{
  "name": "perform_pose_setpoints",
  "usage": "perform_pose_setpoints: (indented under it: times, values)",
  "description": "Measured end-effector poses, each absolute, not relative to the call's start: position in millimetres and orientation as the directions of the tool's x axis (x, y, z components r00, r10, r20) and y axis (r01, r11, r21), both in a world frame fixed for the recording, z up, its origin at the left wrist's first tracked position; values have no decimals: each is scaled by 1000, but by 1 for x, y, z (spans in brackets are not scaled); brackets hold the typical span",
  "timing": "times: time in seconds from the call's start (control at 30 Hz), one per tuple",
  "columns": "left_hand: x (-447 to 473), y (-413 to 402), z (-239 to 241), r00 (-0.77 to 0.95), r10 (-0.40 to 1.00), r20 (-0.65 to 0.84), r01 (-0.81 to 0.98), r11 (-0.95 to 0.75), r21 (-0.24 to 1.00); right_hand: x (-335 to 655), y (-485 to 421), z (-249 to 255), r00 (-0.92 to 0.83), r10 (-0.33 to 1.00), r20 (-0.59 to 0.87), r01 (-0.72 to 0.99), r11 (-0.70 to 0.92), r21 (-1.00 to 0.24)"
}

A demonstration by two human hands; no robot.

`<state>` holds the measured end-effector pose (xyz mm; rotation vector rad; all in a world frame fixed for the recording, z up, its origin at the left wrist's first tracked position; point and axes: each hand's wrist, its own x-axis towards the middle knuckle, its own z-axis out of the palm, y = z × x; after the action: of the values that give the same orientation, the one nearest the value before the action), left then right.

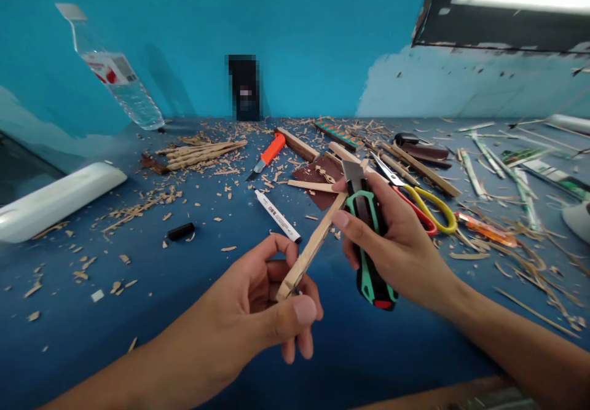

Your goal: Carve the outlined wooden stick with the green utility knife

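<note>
A pale, partly carved wooden stick [313, 245] slants between my hands above the blue table. My left hand [258, 308] curls its fingers and thumb round the near end of the stick. My right hand [399, 238] grips a green and black utility knife [369, 244], its wide blade pointing up and away. The thumb and fingertips of that hand also touch the far end of the stick. Beyond the stick lie a capped-off white marker [278, 216], a brown sheet of sandpaper [320, 179] and an orange cutter [267, 155].
Wood shavings cover much of the blue table [152, 275]. Scissors [415, 198] and an orange-handled tool [486, 230] lie to the right. Carved sticks [203, 153], a black cap [180, 232] and a tilted-looking water bottle [117, 84] are on the left. A blue wall [313, 41] stands behind.
</note>
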<state>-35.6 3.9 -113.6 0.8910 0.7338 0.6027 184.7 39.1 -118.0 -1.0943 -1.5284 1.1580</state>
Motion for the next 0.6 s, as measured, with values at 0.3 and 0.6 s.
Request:
perform_pose_setpoints:
  times: [0.3,0.6]
  values:
    - [-41,-4,-129,616,684,-392,31,476,879,185,52,-127,-270,961,65,81,90,-993]
    - [-51,-1,-147,484,852,201,752,-522,401,185,15,-117,-389,886,252,775,463,-430]
